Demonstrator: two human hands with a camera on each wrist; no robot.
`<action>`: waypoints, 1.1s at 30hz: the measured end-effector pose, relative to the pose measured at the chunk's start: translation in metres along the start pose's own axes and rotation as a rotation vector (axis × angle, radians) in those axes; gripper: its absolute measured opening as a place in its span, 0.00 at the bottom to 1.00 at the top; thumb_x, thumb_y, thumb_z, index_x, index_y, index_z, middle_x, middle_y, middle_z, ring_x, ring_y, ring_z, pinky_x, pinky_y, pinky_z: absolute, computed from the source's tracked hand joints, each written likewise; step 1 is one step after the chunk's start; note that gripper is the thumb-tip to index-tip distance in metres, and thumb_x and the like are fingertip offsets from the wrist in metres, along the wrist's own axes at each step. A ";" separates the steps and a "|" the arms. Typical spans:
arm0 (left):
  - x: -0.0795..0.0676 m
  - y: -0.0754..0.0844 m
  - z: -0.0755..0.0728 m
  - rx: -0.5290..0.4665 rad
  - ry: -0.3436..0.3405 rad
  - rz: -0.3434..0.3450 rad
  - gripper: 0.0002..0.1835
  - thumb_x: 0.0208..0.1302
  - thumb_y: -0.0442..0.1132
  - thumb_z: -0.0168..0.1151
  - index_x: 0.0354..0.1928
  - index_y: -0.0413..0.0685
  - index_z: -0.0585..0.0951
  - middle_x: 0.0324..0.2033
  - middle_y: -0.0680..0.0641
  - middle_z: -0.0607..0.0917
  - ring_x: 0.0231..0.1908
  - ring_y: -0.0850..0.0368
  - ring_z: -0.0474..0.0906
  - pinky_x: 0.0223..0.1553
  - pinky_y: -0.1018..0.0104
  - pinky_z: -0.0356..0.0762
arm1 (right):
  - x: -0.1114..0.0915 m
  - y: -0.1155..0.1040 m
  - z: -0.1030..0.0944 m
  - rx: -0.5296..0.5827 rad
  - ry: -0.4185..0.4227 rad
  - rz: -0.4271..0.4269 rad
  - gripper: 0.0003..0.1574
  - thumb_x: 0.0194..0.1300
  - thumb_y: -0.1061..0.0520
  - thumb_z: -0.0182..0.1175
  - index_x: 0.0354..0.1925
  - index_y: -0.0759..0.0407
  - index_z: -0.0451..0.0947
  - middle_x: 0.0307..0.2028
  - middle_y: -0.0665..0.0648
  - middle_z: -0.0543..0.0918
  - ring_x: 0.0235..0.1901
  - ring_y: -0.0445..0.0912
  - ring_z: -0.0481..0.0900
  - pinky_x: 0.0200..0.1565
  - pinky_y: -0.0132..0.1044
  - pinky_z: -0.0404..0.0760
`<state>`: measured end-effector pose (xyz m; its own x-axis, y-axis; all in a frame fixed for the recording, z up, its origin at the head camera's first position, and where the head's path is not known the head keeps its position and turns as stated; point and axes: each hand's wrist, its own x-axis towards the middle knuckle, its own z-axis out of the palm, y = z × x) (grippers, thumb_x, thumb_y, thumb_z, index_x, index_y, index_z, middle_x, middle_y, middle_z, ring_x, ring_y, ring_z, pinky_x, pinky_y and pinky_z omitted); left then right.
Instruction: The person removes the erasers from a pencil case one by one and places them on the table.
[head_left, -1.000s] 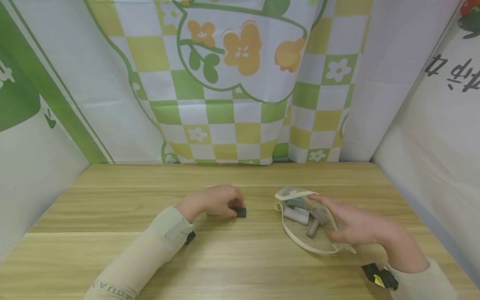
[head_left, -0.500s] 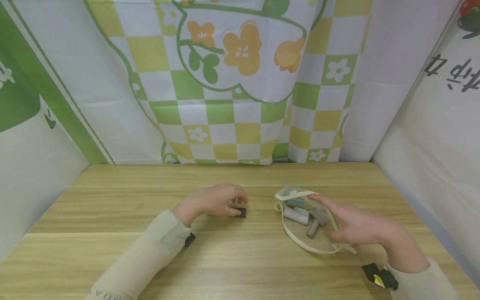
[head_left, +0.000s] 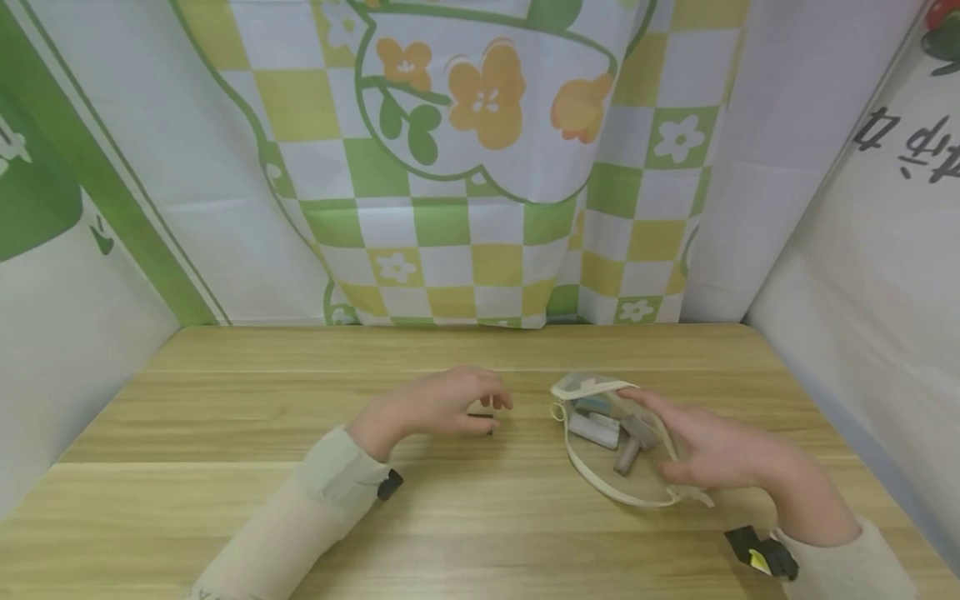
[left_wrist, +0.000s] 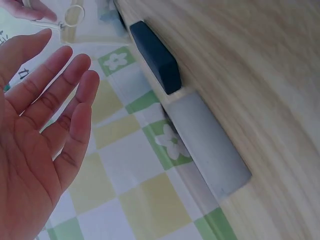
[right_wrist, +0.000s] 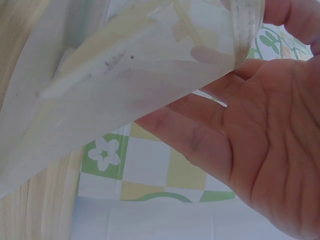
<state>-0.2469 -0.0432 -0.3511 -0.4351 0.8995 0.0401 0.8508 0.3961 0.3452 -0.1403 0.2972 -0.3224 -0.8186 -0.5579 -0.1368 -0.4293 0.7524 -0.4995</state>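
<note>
My left hand [head_left: 435, 407] hovers over the table with its fingers loosely extended, holding nothing. Beneath it, a dark block [head_left: 481, 415] is mostly hidden in the head view. From the left wrist, this dark block [left_wrist: 157, 59] lies end to end with a light grey block [left_wrist: 209, 144], both apart from the hand. My right hand [head_left: 723, 446] grips the rim of a translucent zip pouch [head_left: 615, 493] and keeps its mouth wide. Inside are several small pieces, including a whitish stick [head_left: 594, 430] and a brownish one [head_left: 628, 457]. The right wrist view shows the pouch wall [right_wrist: 115, 90] between thumb and fingers.
The wooden table [head_left: 480, 533] runs back to a checked, flower-patterned cloth [head_left: 450, 225]. White printed panels [head_left: 877, 267] stand at both sides. A ring pull [head_left: 557, 412] sticks out at the pouch's left edge.
My left hand has let go of the dark block, loosened its fingers and shifted slightly right, leaving the block on the table. The right hand and the pouch have stayed put.
</note>
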 end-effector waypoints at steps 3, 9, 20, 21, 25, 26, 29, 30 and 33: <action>0.001 0.003 0.001 -0.002 -0.003 0.008 0.14 0.68 0.38 0.60 0.52 0.42 0.82 0.48 0.46 0.84 0.47 0.53 0.81 0.53 0.61 0.79 | 0.000 0.000 0.000 -0.004 0.005 -0.004 0.57 0.56 0.61 0.65 0.77 0.58 0.47 0.73 0.69 0.60 0.44 0.48 0.77 0.54 0.54 0.77; 0.003 0.010 0.002 -0.008 0.000 0.031 0.15 0.68 0.39 0.60 0.53 0.42 0.82 0.49 0.45 0.84 0.48 0.51 0.81 0.54 0.61 0.79 | -0.001 -0.001 0.000 -0.002 0.000 0.001 0.57 0.57 0.60 0.65 0.77 0.57 0.46 0.73 0.70 0.60 0.40 0.45 0.77 0.51 0.51 0.78; 0.018 0.020 0.010 0.023 0.055 0.055 0.16 0.68 0.40 0.61 0.55 0.44 0.81 0.50 0.49 0.84 0.47 0.56 0.81 0.51 0.65 0.79 | -0.001 -0.004 -0.001 0.014 -0.007 0.025 0.57 0.57 0.60 0.65 0.77 0.55 0.46 0.72 0.72 0.60 0.39 0.46 0.79 0.49 0.53 0.79; 0.019 0.021 0.010 0.022 0.059 0.058 0.16 0.68 0.40 0.61 0.55 0.44 0.81 0.50 0.49 0.84 0.46 0.56 0.81 0.51 0.66 0.79 | -0.001 -0.004 -0.001 0.014 -0.008 0.024 0.57 0.57 0.60 0.65 0.77 0.55 0.45 0.72 0.73 0.61 0.37 0.44 0.79 0.48 0.52 0.79; 0.024 0.027 0.012 0.010 0.066 0.072 0.16 0.68 0.40 0.61 0.55 0.44 0.81 0.50 0.49 0.84 0.46 0.56 0.81 0.51 0.67 0.79 | 0.000 -0.004 -0.001 0.010 -0.004 0.032 0.58 0.56 0.60 0.66 0.77 0.55 0.46 0.72 0.72 0.62 0.38 0.44 0.79 0.48 0.51 0.80; 0.025 0.029 0.011 0.009 0.067 0.076 0.16 0.68 0.40 0.62 0.55 0.45 0.81 0.50 0.49 0.84 0.47 0.56 0.81 0.51 0.67 0.79 | 0.000 -0.004 -0.001 0.008 0.000 0.026 0.58 0.56 0.60 0.66 0.77 0.56 0.46 0.71 0.73 0.62 0.40 0.45 0.78 0.49 0.53 0.79; 0.030 0.033 0.012 0.015 0.065 0.084 0.16 0.68 0.41 0.61 0.56 0.46 0.81 0.51 0.50 0.84 0.47 0.57 0.81 0.52 0.68 0.78 | 0.000 -0.003 -0.001 0.008 0.005 0.020 0.57 0.56 0.60 0.66 0.77 0.56 0.47 0.71 0.74 0.63 0.41 0.48 0.79 0.50 0.55 0.79; 0.031 0.035 0.012 0.019 0.062 0.088 0.16 0.68 0.41 0.61 0.56 0.46 0.81 0.51 0.51 0.84 0.47 0.57 0.81 0.52 0.69 0.78 | 0.000 -0.003 -0.001 0.011 0.006 0.014 0.57 0.56 0.61 0.66 0.77 0.57 0.47 0.71 0.74 0.63 0.43 0.50 0.79 0.51 0.57 0.78; 0.036 0.039 0.013 0.025 0.056 0.125 0.16 0.68 0.41 0.61 0.56 0.46 0.81 0.51 0.51 0.84 0.48 0.58 0.81 0.53 0.72 0.77 | 0.000 -0.002 0.000 0.020 0.002 0.013 0.57 0.56 0.61 0.66 0.77 0.56 0.47 0.71 0.74 0.62 0.46 0.52 0.79 0.54 0.60 0.77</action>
<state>-0.2257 0.0072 -0.3487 -0.3399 0.9309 0.1336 0.9064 0.2864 0.3104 -0.1396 0.2958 -0.3210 -0.8248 -0.5475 -0.1412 -0.4111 0.7522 -0.5150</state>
